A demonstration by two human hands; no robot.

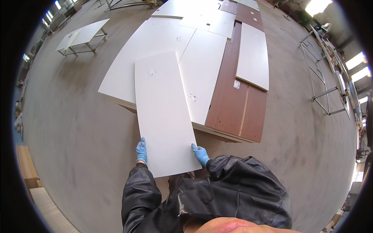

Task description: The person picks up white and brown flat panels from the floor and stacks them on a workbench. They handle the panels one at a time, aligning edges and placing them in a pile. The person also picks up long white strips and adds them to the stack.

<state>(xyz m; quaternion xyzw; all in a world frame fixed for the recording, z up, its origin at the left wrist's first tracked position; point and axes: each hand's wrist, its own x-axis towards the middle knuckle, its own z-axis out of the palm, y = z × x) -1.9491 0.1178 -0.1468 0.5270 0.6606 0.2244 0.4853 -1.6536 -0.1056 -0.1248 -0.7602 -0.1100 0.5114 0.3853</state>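
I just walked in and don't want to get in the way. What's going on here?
A black-jacketed person holds a long white panel by its side edges, left grip and right grip both gloved in blue. In this view, its far end lies over larger white boards, with brown boards to their right; whether it touches them is unclear.

A workshop, shown by its grey floor (77, 132), stacked white and brown panels (206, 66), and metal rack (325, 93).
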